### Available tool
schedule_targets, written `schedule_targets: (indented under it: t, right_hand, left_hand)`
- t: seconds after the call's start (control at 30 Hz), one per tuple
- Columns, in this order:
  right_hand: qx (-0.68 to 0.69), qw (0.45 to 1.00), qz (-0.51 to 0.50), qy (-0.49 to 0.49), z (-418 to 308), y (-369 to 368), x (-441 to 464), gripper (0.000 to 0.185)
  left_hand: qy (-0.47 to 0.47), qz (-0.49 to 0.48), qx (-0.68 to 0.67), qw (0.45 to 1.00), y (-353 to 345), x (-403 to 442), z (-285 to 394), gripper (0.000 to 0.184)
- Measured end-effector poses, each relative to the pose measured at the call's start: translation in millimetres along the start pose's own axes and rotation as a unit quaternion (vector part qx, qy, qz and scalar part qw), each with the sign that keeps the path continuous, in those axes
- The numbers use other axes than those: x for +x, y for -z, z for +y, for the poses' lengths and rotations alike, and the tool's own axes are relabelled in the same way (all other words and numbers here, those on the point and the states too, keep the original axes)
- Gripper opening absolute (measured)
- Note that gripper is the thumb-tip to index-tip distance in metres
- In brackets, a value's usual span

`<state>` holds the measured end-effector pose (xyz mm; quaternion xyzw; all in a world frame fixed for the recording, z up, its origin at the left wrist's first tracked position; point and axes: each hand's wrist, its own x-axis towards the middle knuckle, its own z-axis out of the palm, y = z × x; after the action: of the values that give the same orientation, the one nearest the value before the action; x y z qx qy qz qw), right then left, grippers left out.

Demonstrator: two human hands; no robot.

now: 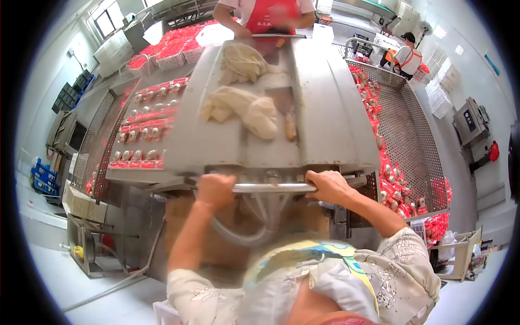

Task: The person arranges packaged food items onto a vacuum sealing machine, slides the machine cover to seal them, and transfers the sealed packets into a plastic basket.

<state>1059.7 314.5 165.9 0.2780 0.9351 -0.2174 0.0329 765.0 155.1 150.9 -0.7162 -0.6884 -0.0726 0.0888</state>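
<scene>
My left hand (216,189) is wrapped round the left end of a metal bar handle (273,188). Further right, my right hand (329,185) closes on the same bar. The handle runs along the near edge of a large grey metal lid (206,149). Two crumpled, cream-coloured cloths lie on the lid, one cloth (244,62) farther off and one cloth (242,108) nearer. Beside the nearer one is a scraper (287,111) with a wide flat blade and a worn handle.
To the left, rows of red packets (142,132) lie on a flat surface. A perforated metal tray (406,130) on the right holds more red packets along its inner side. A person in a red apron (271,16) stands across the lid; another person (407,57) is at the far right.
</scene>
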Motion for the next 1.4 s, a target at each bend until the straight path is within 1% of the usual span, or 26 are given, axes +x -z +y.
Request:
schedule_targets:
  t: [0.13,0.23,0.33,0.4,0.5,0.53,0.63,0.7,0.73,0.77,0.8,0.83,0.87,0.9,0.93,0.97,1.03,1.07,1.1,1.17,1.23,1.3,1.33,1.37,1.4]
  right_hand:
    - [0.030,0.999,-0.030,-0.025,41.8,-39.6,-1.4,0.036]
    - [0.036,0.997,-0.056,-0.044,57.5,-59.6,1.5,0.030]
    - [0.012,0.997,-0.067,-0.047,60.8,-66.1,7.3,0.027]
    - [0.006,0.997,-0.068,-0.032,61.1,-66.4,4.7,0.026]
    - [-0.042,0.995,-0.073,-0.060,55.2,-67.2,6.5,0.026]
    - [-0.057,0.995,-0.065,-0.053,53.8,-67.5,6.1,0.027]
    - [-0.081,0.996,-0.030,-0.034,57.0,-75.0,3.2,0.030]
    - [-0.094,0.995,0.002,-0.026,67.2,-86.8,0.5,0.033]
    - [-0.102,0.995,0.016,-0.013,58.4,-79.9,2.4,0.033]
    - [-0.107,0.994,0.002,-0.030,59.0,-82.2,2.6,0.032]
    - [-0.123,0.991,-0.001,-0.053,60.4,-87.3,2.2,0.032]
    - [-0.165,0.983,-0.022,-0.078,53.6,-84.5,3.6,0.032]
    - [-0.241,0.957,-0.070,-0.145,54.4,-91.1,2.9,0.029]
    - [-0.268,0.945,-0.050,-0.179,28.2,-83.7,9.2,0.034]
    - [-0.371,0.908,-0.068,-0.184,0.7,-74.6,14.7,0.038]
    - [-0.471,0.860,-0.085,-0.180,-46.9,-53.5,38.6,0.043]
    - [-0.304,0.930,-0.120,-0.166,-88.7,-46.1,94.6,0.052]
    - [-0.172,0.971,-0.081,-0.147,-129.0,-44.1,131.4,0.048]
    - [-0.031,0.990,-0.037,-0.130,-179.2,-44.8,168.6,0.044]
    - [0.158,0.985,-0.046,-0.050,-255.5,-48.0,228.0,0.051]
    - [0.051,0.993,-0.102,0.001,-298.7,-55.9,271.4,0.065]
    - [-0.021,0.994,-0.103,0.034,-317.6,-69.0,310.6,0.078]
    - [-0.003,0.995,-0.097,0.019,-320.2,-73.8,331.0,0.082]
    - [0.016,0.996,-0.090,0.005,-322.6,-75.6,351.4,0.086]
    - [0.042,0.998,-0.049,0.011,-328.7,-73.5,370.8,0.088]
  left_hand:
    - [0.011,-0.017,-0.050,0.999,-67.4,-2.0,18.7,0.008]
    - [0.032,-0.008,-0.090,0.995,-91.9,-3.9,29.1,0.008]
    - [0.041,0.017,-0.087,0.995,-110.1,-7.0,30.3,0.008]
    - [0.046,0.027,-0.092,0.994,-112.2,-9.0,35.6,0.008]
    - [0.050,0.032,-0.104,0.993,-106.8,-7.4,33.5,0.007]
    - [0.058,0.030,-0.114,0.991,-108.8,-7.4,33.6,0.007]
    - [0.037,-0.032,-0.140,0.989,-97.7,-7.2,30.0,0.012]
    - [0.022,-0.052,-0.186,0.981,-96.3,-5.9,26.6,0.023]
    - [0.015,-0.062,-0.216,0.974,-93.6,-6.0,24.3,0.029]
    - [-0.012,-0.011,-0.288,0.957,-84.6,-6.6,19.6,0.049]
    - [-0.043,-0.044,-0.305,0.950,-68.6,-6.2,13.7,0.065]
    - [-0.094,0.089,-0.375,0.918,-74.8,-12.7,6.1,0.073]
    - [-0.163,0.144,-0.432,0.875,-75.6,-16.5,-4.3,0.068]
    - [-0.184,0.161,-0.477,0.844,-76.6,-27.6,-18.1,0.065]
    - [-0.202,0.184,-0.519,0.810,-77.3,-36.1,-31.5,0.063]
    - [-0.215,0.208,-0.559,0.773,-75.7,-46.5,-44.6,0.060]
    - [-0.135,0.188,-0.581,0.780,-68.4,-91.2,-96.1,0.049]
    - [-0.090,0.185,-0.566,0.799,-69.3,-113.7,-126.3,0.049]
    - [-0.049,0.177,-0.549,0.816,-70.1,-136.4,-155.8,0.048]
    - [0.080,0.113,-0.507,0.851,-69.3,-179.5,-209.0,0.047]
    - [0.122,0.124,-0.447,0.877,-73.4,-217.3,-248.9,0.051]
    - [0.195,0.101,-0.445,0.868,-66.6,-249.8,-271.5,0.052]
    - [0.233,0.091,-0.440,0.863,-63.3,-262.7,-281.1,0.052]
    - [0.249,0.097,-0.432,0.861,-60.9,-273.6,-288.9,0.053]
    - [0.264,0.101,-0.425,0.860,-59.1,-284.7,-296.7,0.054]
